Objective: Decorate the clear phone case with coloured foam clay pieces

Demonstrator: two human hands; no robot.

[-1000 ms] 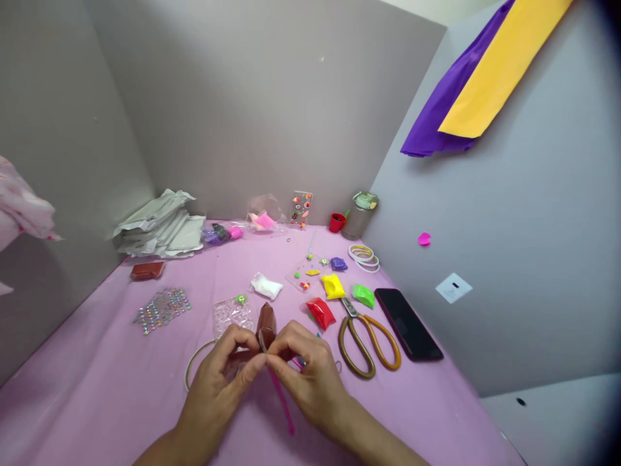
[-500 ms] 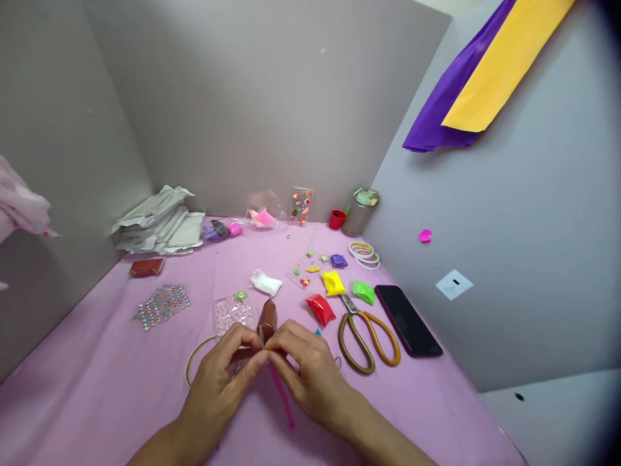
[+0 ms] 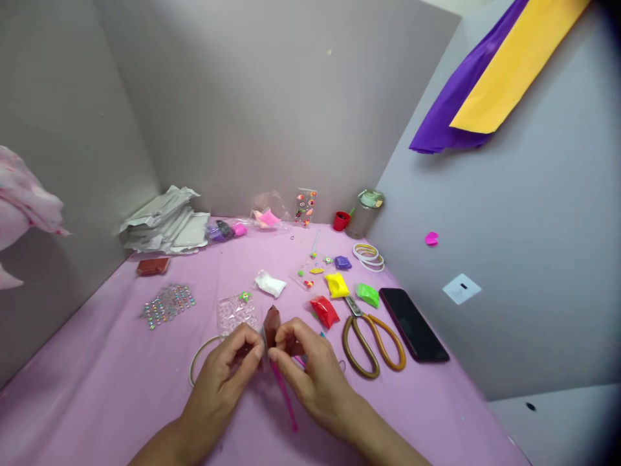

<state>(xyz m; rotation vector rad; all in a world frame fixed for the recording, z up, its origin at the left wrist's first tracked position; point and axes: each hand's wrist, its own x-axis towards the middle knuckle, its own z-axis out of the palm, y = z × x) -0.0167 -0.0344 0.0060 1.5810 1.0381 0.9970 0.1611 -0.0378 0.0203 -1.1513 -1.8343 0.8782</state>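
Both of my hands pinch a small clear packet of brown clay (image 3: 271,321) just above the pink table (image 3: 97,362). My left hand (image 3: 222,382) grips its near edge from the left with thumb and fingers closed. My right hand (image 3: 310,375) pinches the same edge from the right. A pink stick (image 3: 285,404) lies on the table under my hands. A thin ring (image 3: 195,364) lies beside my left hand, partly hidden by it.
Red (image 3: 324,312), yellow (image 3: 336,285), green (image 3: 367,295), white (image 3: 269,283) and purple (image 3: 342,263) clay packets lie beyond my hands. Scissors (image 3: 371,343), a black phone (image 3: 413,323), tape rings (image 3: 369,255), a gem sheet (image 3: 167,304), a bead bag (image 3: 235,312) and stacked grey bags (image 3: 165,223) lie around. Grey walls enclose the table.
My hands have stayed pinched on the brown packet, and it now stands a little shorter above my fingers. The view has shifted slightly to the left.
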